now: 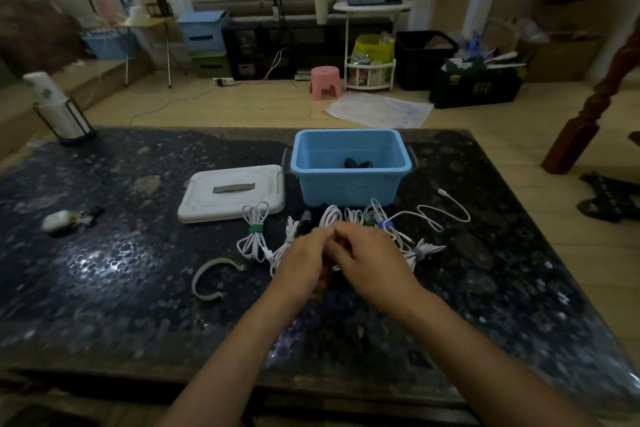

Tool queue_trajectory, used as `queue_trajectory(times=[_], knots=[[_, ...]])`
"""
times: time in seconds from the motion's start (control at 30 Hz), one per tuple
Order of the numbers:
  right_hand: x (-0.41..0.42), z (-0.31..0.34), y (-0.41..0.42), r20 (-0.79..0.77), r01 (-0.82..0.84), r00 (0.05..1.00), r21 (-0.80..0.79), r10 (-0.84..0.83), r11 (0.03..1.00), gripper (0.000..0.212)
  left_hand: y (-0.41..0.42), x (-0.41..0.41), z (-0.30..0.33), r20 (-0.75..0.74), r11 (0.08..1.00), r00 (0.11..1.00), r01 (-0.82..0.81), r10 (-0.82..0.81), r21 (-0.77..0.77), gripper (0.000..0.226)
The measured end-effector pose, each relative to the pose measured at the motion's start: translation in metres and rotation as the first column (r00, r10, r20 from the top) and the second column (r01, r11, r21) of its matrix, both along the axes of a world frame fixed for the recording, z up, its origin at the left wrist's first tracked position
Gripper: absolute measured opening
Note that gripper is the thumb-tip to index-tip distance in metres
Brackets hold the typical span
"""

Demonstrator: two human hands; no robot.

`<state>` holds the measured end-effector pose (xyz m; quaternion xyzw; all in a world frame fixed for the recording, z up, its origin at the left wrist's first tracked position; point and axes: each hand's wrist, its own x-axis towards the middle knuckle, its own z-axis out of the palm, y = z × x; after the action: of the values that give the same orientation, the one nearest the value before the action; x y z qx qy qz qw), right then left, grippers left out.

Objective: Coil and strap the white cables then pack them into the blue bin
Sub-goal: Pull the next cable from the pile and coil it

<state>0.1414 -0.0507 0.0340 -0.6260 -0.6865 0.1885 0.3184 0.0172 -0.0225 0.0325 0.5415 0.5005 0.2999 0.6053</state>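
The blue bin point(349, 180) stands open at the table's far middle, with something dark at its bottom. Several coiled white cables lie in a row in front of it. One coil with a green strap point(255, 230) lies at the left, another with a blue strap point(386, 224) at the right. A loose white cable point(446, 215) trails off to the right. My left hand point(303, 262) and my right hand point(369, 258) meet over the row's middle, fingers curled together around a coiled cable point(330, 217) whose loops show just beyond them. What the fingers pinch is hidden.
The bin's white lid point(232, 196) lies left of the bin. A loose grey strap point(211, 276) curls on the dark table point(104, 270) to the left of my hands. A white earbud case point(55, 220) sits far left, a lantern point(59, 111) at the back-left corner.
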Motion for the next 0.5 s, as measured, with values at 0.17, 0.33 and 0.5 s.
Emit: queue_trajectory(times=[0.17,0.33,0.5], knots=[[-0.001,0.006,-0.005,0.042,-0.038,0.998,-0.033,0.040,0.999,0.019,0.012,-0.005,-0.004,-0.112,0.968,0.975,-0.171,0.193,0.181,0.050],[-0.007,-0.001,-0.014,0.078,-0.024,0.997,-0.019,0.026,1.000,0.023,0.029,-0.018,0.003,0.130,0.908,0.915,-0.398,0.382,0.135,0.041],[-0.034,-0.015,-0.021,0.172,-0.098,0.979,-0.057,0.106,0.994,0.030,0.020,-0.009,0.001,0.298,0.937,0.919,-0.312,0.257,0.156,0.040]])
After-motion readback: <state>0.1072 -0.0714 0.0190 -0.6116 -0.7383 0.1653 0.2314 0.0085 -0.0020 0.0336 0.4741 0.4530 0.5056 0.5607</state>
